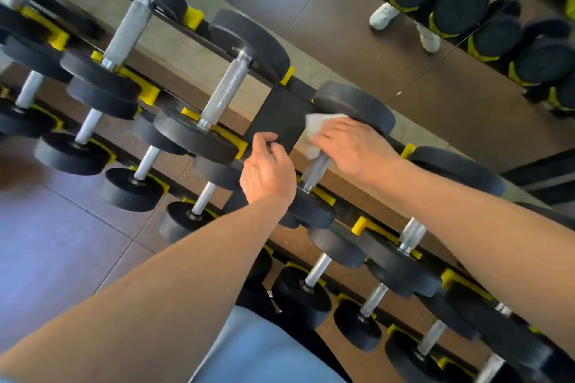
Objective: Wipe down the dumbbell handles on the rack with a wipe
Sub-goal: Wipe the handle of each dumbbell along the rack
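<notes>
A black rack with yellow cradles (149,93) carries rows of black dumbbells with silver knurled handles. My right hand (351,146) wraps a white wipe (314,130) around the upper part of one dumbbell handle (315,169) on the top row, just below its far weight (354,104). My left hand (267,168) grips the edge of the rack's black upright plate (280,115), right beside that handle. To the left, a bare handle (225,92) lies in the neighbouring cradle.
Lower rows of smaller dumbbells (133,186) run beneath the top row. A mirror behind the rack reflects more dumbbells (460,6) and white shoes (384,15). Tiled floor (62,242) lies at lower left. Light blue clothing (258,351) shows at the bottom.
</notes>
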Available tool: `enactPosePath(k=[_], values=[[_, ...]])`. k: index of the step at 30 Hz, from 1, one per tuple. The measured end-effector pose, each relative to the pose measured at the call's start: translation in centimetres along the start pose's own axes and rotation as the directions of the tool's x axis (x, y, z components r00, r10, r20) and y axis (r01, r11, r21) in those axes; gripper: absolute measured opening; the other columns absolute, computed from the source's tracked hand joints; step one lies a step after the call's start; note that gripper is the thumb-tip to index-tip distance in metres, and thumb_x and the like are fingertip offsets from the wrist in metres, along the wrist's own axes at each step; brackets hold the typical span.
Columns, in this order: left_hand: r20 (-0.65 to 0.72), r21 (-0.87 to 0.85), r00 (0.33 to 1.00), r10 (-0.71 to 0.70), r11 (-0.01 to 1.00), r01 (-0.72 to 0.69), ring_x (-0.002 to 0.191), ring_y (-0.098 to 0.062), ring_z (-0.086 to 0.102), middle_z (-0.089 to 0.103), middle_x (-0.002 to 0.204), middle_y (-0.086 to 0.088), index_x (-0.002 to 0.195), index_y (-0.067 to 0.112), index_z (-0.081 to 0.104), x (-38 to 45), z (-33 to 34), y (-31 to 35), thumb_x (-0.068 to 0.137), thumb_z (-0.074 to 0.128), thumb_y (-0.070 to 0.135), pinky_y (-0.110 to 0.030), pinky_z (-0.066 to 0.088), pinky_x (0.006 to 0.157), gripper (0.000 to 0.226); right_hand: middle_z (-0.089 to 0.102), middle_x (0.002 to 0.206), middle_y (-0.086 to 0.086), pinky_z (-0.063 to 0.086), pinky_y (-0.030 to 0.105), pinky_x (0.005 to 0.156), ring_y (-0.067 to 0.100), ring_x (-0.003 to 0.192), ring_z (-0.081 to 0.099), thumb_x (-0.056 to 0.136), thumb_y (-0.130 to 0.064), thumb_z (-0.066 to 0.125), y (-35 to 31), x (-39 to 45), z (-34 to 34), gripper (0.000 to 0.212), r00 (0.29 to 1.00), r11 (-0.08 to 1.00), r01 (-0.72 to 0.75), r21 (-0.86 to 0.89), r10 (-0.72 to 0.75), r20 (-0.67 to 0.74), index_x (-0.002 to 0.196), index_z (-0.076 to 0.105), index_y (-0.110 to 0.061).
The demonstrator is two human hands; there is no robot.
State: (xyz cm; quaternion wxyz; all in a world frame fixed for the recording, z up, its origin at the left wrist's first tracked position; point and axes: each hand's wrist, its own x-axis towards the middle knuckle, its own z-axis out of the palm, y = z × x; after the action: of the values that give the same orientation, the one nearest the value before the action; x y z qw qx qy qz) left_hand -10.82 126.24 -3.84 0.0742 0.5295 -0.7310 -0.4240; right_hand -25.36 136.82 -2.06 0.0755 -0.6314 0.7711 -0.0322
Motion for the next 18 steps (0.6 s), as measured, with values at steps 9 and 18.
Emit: enactPosePath(k=[9,18], values=[[-0.032,-0.02,0.999,-0.001,1.0,0.0,0.073,-0.012,0.057,0.051,0.074,0.017,0.118,0.032,0.053,0.0,0.3,-0.1,0.101,0.035,0.03,-0.036,0.05,0.073,0.025,0.071,0.102,0.001,0.049,0.021,0.083,0.01,0.097,0.064,0.104,-0.021,0.045,-7.6,-1.8,0.9,0.027,0.832,0.487,-0.465,0.74,0.526,0.176,0.11,0.07,-0.012],[-0.037,-0.029,0.999,-0.015,0.999,0.014,0.071,-0.013,0.06,0.057,0.074,0.013,0.116,0.036,0.05,0.3,0.5,-0.3,0.099,0.033,0.033,-0.044,0.055,0.074,0.024,0.07,0.119,0.01,0.036,0.043,0.117,0.028,0.119,0.062,0.095,-0.013,0.055,-1.6,1.4,-0.7,0.024,0.971,0.997,0.034,-0.062,-0.048,-0.235,0.115,0.069,-0.01]])
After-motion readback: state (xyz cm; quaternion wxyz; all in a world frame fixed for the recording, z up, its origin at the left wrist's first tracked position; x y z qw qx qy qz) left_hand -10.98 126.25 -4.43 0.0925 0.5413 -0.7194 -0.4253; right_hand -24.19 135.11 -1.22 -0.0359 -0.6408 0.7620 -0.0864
